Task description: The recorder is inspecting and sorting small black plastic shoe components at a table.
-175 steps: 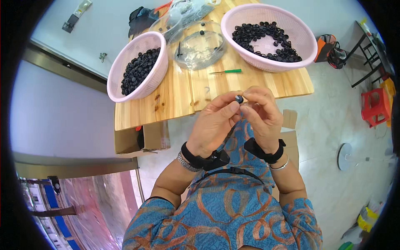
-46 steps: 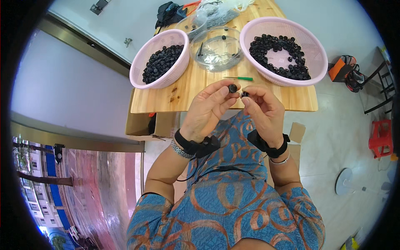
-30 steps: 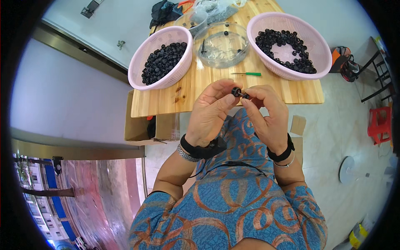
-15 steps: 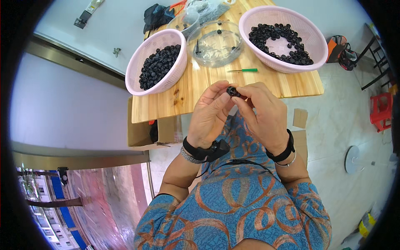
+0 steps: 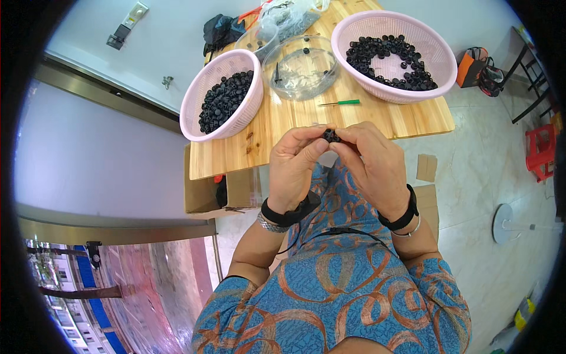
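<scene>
Between the fingertips of both hands is a small round black plastic part (image 5: 331, 136), with openings in the face that shows. My left hand (image 5: 295, 162) pinches it from the left with thumb and forefinger. From the right, my right hand (image 5: 372, 162) grips the same part, thumb below and fingers above. Both hands are just off the table's near edge, above my lap. On the wooden table (image 5: 283, 127) beyond them lies a thin tool with a green handle (image 5: 349, 102).
A pink basket (image 5: 252, 106) at the left holds many black parts; a larger pink basket (image 5: 442, 56) at the right holds more, in a ring. Between them stands a clear round tub (image 5: 303, 88) with a few parts. A cardboard box (image 5: 197, 194) sits beneath the table's left side.
The black part has turned in my fingers, so a face with openings now shows. My hands stay close together around it. The whole view has shifted slightly.
</scene>
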A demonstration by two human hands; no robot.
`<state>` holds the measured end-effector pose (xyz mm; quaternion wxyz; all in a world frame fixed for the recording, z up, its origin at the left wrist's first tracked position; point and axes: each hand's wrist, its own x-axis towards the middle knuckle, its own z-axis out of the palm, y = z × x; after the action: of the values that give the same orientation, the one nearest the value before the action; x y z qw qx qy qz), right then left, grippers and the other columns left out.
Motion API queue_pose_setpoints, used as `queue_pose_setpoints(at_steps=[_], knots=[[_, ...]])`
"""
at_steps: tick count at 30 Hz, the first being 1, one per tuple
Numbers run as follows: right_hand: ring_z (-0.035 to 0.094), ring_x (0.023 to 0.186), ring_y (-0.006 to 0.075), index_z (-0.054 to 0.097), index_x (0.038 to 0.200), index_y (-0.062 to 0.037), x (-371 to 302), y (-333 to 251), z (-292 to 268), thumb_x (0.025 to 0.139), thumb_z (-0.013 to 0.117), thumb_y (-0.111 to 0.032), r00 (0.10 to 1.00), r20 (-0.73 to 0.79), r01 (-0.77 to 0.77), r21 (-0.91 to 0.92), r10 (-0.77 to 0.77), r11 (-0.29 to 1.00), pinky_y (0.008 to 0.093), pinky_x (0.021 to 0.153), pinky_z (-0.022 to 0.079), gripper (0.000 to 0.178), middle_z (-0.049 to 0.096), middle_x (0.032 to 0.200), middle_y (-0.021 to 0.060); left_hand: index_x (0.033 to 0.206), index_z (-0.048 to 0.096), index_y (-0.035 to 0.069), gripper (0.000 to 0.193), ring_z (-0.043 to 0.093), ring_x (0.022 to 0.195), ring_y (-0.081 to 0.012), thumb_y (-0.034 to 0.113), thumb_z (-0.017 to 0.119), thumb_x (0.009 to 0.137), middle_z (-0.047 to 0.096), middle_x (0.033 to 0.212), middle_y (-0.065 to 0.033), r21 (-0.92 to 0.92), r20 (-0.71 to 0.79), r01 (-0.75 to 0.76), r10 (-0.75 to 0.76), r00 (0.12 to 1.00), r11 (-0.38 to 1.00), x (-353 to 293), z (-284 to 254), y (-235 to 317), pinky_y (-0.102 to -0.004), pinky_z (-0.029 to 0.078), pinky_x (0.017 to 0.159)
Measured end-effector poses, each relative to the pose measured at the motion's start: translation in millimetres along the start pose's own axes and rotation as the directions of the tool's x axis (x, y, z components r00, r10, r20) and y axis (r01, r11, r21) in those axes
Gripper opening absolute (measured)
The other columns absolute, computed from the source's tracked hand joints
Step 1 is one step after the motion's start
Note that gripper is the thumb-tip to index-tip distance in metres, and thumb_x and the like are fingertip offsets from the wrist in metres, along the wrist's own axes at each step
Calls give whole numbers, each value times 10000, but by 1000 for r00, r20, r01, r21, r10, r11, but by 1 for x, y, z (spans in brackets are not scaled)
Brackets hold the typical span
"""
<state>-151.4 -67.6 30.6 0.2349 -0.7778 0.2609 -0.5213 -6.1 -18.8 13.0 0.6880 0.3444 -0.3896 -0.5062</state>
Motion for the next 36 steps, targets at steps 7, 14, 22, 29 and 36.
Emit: queue_pose_setpoints(at_steps=[7, 14, 22, 29, 36], knots=[[579, 647, 261, 554, 884, -14, 0, -4, -3, 749, 635, -45, 999, -21, 29, 8, -29, 1000, 326, 539, 471, 160, 554, 768, 105, 1023, 572, -32, 183, 588, 920, -170, -7, 556, 842, 610, 1011, -133, -6, -64, -40, 40, 997, 999, -3, 11, -3, -293, 488, 825], [586, 678, 264, 565, 892, 3, -4, -6, -1, 744, 635, -23, 998, -33, -40, 134, 45, 990, 307, 564, 478, 166, 574, 798, 116, 1044, 577, 21, 189, 568, 997, -214, 21, 523, 863, 584, 1097, -154, -177, -114, -11, -10, 993, 984, -11, 16, -9, -331, 443, 905], [607, 632, 136, 582, 897, 18, -6, -10, -8, 768, 654, -35, 903, 188, -426, 524, 388, 738, 219, 548, 474, 157, 596, 780, 74, 1018, 581, -21, 183, 585, 914, -173, -20, 555, 837, 603, 1002, -110, -136, -65, 44, -53, 996, 990, -14, 12, 4, -291, 483, 827], [602, 603, 122, 580, 837, 29, -5, -6, -12, 774, 646, -21, 954, 179, -298, 482, 241, 824, 217, 531, 467, 103, 588, 760, 66, 985, 594, -27, 173, 589, 893, -163, -27, 589, 812, 606, 984, -106, -42, -76, 43, -46, 996, 998, -17, 11, 7, -275, 488, 804], [604, 573, 171, 567, 821, 22, -3, -10, -17, 770, 640, -31, 979, 159, -167, 285, 126, 944, 238, 511, 462, 103, 576, 724, 98, 971, 603, -33, 176, 588, 897, -153, -65, 582, 798, 601, 993, -101, 253, -49, -132, 149, 988, 958, -20, 14, 7, -261, 489, 798]])
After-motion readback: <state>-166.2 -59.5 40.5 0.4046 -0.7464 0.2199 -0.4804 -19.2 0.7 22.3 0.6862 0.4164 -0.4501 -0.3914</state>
